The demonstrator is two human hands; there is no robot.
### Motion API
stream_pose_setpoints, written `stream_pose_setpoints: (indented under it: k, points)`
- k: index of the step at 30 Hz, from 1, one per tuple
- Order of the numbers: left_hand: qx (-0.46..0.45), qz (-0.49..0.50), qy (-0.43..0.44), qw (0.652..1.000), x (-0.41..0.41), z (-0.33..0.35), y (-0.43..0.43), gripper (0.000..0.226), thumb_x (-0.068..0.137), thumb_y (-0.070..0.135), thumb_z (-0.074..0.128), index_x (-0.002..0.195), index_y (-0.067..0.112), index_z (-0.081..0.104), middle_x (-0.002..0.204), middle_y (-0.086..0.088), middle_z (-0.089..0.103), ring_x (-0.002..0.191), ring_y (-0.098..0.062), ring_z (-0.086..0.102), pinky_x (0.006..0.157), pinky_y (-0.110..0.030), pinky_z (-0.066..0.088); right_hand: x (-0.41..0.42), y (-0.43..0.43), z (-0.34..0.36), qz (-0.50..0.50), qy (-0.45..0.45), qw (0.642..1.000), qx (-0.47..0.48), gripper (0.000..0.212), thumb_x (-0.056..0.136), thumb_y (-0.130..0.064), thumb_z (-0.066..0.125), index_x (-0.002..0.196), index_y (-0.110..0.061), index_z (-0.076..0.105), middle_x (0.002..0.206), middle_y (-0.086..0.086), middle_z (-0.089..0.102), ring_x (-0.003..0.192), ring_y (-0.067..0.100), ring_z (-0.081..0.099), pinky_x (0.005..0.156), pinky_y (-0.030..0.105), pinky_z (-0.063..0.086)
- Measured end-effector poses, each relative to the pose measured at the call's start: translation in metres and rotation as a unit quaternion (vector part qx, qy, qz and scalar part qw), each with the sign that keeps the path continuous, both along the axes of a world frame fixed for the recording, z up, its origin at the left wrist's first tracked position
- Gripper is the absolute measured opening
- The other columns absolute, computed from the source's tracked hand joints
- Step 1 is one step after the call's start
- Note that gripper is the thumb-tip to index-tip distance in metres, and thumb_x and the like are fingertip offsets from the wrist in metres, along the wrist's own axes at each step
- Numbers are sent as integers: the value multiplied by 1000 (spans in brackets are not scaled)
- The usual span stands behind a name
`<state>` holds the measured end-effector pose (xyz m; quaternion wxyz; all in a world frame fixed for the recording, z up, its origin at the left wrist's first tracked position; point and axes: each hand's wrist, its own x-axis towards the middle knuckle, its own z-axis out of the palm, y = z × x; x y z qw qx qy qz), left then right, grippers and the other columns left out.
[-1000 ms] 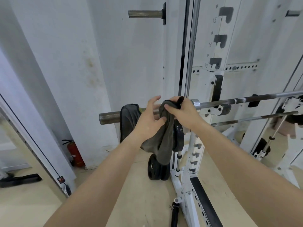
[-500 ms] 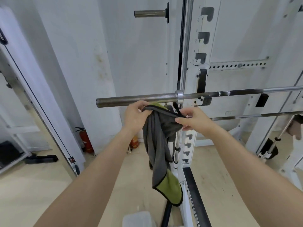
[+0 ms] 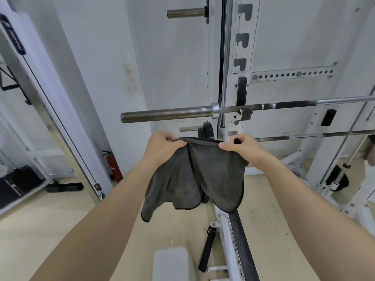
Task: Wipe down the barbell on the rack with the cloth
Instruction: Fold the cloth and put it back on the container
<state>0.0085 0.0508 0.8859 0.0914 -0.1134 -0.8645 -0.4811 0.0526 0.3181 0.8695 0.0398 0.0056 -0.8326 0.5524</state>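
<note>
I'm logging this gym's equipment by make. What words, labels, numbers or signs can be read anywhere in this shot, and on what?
No text here can be read for certain.
Black oval badge with white lettering on the white machine frame at far left: blurred, unreadable.
Small dark tag low on that frame: too small.
White print on the black object at lower left: too small.
Red fire extinguisher: no label legible.
White rack upright: no numbers visible.

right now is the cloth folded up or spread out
Spread out. The left hand and right hand pinch the cloth by its top edge, apart, and it hangs open below the barbell.
</note>
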Motion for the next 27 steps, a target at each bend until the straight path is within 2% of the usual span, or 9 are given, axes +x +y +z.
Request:
stream_pose_setpoints:
  k: [4,6,12,14,16,19,23,25,27]
  points:
    - [57,52,-5,997,0,7,-10,26,82,36,75,73,12,74,74,-2,70,76,-14,63,68,-28,49,-1,-1,-6,89,-29,990,101,24,79,-27,80,70,-21,59,64,-8,56,63,17,54,58,33,46]
    - [89,71,-15,993,-3,11,-16,31,80,38,75,77,7,72,72,0,67,73,-15,60,66,-27,47,-4,-3,-14,102,-66,983,135,17,79,-32,78,72,-26,64,68,-6,61,65,19,56,63,41,48]
    - [32,62,-56,996,-8,5,-35,42,81,49,71,74,8,64,76,-2,64,74,-17,60,69,-31,48,-7,-37,-6,-117,96,964,220,35,98,-43,55,74,-17,62,67,-5,59,69,17,59,64,34,47]
    - [-4,21,-62,998,-6,1,-33,34,85,43,72,84,8,71,85,-2,71,81,-17,65,76,-33,54,-9,-65,4,-76,106,967,219,26,100,-40,52,81,-23,60,78,-3,64,77,16,62,69,34,49]
    - [-21,-39,-65,997,-3,1,-28,27,86,36,74,85,9,74,80,-2,71,76,-15,66,69,-27,55,-13,-92,9,-23,94,980,175,18,99,-39,54,103,-23,62,102,-5,66,94,13,62,83,31,49]
    - [1,-96,-64,993,-1,3,-29,21,87,26,74,74,10,68,66,3,63,61,-6,59,54,-14,46,-15,-117,18,65,88,982,155,45,97,-36,61,140,-24,52,132,-12,54,118,5,49,101,26,38]
    - [19,-170,-107,979,-4,-2,-53,5,90,24,73,87,20,73,84,3,74,83,-10,70,75,-21,54,-22,-123,24,129,19,978,163,20,96,-38,62,102,-21,71,102,-8,66,97,8,60,88,28,43]
    - [48,-204,-134,969,-4,-8,-63,8,92,22,71,97,17,73,95,0,76,92,-15,71,83,-27,55,-25,-126,23,136,6,972,190,22,95,-41,64,94,-19,68,92,-6,63,89,9,59,82,29,45]
    - [86,-217,-172,957,-1,-15,-68,19,96,32,65,105,16,72,103,-1,75,98,-16,70,86,-32,56,-27,-129,25,134,11,981,138,22,96,-35,64,93,-13,68,90,-3,65,87,13,61,83,31,50]
